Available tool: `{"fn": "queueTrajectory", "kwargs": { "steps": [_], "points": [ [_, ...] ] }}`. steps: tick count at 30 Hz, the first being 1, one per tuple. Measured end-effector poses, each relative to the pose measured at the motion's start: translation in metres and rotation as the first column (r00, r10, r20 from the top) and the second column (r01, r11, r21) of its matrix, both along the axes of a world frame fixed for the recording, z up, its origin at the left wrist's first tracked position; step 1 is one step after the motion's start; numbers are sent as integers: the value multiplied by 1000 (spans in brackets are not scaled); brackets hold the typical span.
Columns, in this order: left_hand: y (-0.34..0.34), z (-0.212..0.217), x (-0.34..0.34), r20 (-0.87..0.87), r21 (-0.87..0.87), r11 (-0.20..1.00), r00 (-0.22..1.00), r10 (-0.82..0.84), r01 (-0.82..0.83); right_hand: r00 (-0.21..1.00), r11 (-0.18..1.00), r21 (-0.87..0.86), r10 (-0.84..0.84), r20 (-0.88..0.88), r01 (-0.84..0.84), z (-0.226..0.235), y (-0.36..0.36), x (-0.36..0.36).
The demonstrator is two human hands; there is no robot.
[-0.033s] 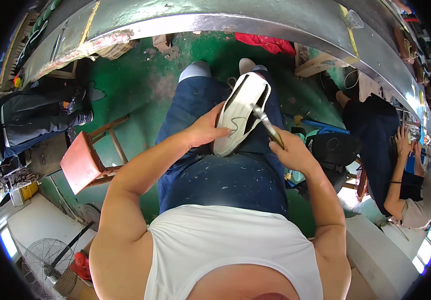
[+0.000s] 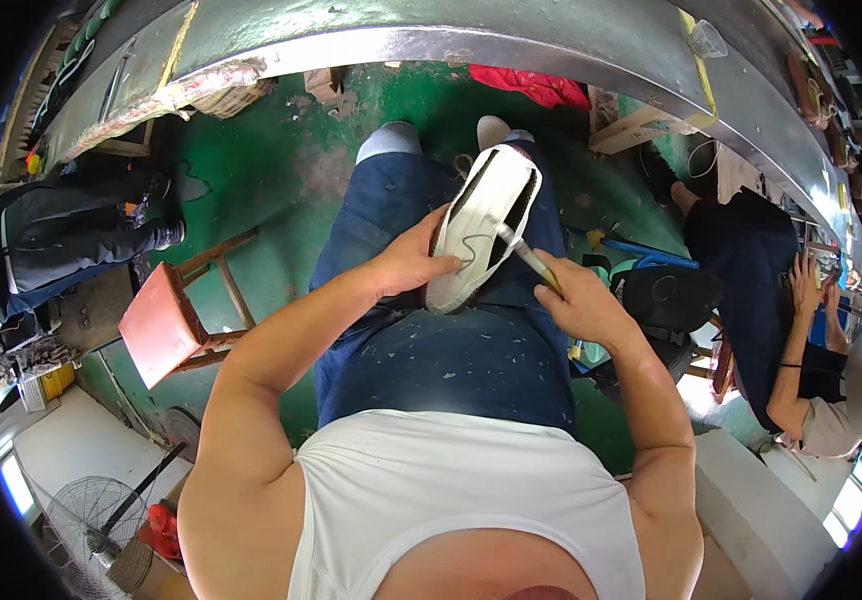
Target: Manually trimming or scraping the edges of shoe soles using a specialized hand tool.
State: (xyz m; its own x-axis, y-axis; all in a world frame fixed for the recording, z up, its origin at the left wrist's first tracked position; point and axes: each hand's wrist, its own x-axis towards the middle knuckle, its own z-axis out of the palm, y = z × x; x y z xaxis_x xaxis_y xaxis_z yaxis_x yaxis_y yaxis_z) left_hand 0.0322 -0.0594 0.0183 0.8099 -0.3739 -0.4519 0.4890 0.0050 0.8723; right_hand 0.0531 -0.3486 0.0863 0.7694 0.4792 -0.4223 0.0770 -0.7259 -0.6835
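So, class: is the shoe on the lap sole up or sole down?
Sole up: the white shoe shows its pale underside with a dark wavy line, steadied by the left hand; the brush touches it.

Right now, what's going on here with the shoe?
A seated person holds a white shoe sole-up on their lap. The left hand steadies it along its side, while the right hand holds a small brush with its tip on the sole. A dark wavy line shows on the sole near the brush tip. A red stool stands to the left, and another person sits to the right.
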Motion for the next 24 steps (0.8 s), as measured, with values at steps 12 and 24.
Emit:
{"fn": "queueTrajectory", "kwargs": {
  "steps": [12, 24],
  "points": [
    [-16, 6, 4, -416, -357, 865, 890, 190, -351, 796, 704, -387, 584, -162, -595, 51, 53, 51],
    [-27, -45, 11, 253, 448, 826, 935, 249, -341, 943, 950, -115, 306, 131, -292, 5, 42, 16]
  ]
}}
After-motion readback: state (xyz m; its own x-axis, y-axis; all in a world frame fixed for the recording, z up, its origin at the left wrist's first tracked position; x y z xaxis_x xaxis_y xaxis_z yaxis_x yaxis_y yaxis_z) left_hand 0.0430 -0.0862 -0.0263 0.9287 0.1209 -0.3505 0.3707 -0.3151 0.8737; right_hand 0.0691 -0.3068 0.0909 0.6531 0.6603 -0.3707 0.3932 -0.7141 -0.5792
